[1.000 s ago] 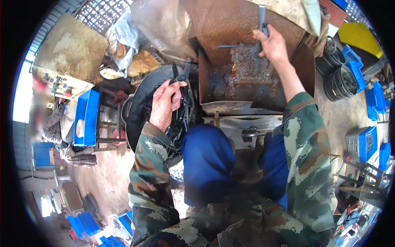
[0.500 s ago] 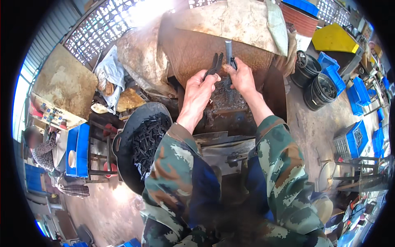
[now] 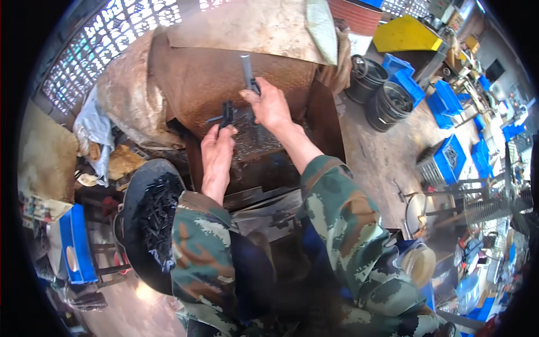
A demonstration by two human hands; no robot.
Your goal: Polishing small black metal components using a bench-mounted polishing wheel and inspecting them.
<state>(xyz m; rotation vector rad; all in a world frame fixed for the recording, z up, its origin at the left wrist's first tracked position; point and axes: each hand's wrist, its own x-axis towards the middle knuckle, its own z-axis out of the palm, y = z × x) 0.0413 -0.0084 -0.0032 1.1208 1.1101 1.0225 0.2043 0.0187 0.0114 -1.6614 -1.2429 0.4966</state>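
Note:
My left hand (image 3: 218, 157) is closed round the lower end of dark, narrow metal pieces (image 3: 227, 114); their exact kind and count cannot be made out. A thin, paler sliver sticks out sideways beside them. Farther up and to the right, my right hand (image 3: 272, 106) pinches a small dark metal piece (image 3: 255, 86), mostly hidden by the fingers. Just left of that piece stands an upright grey metal rod (image 3: 246, 67), which the right thumb reaches or overlaps. Both hands are over a brown, wet-looking metal trough (image 3: 325, 121) with rusty sides.
Left of my knees, a black basin (image 3: 135, 219) holds many dark strips. Stained sheets (image 3: 241, 28) cover the trough's back. Black buckets (image 3: 388, 106) and blue crates (image 3: 443, 104) stand on the right, near a fan (image 3: 497, 194). A blue bin (image 3: 78, 244) is at left.
The whole view has swung, so the surroundings sit farther left. My left hand with its dark pieces has dropped toward me, away from the rod; the right hand stays beside it.

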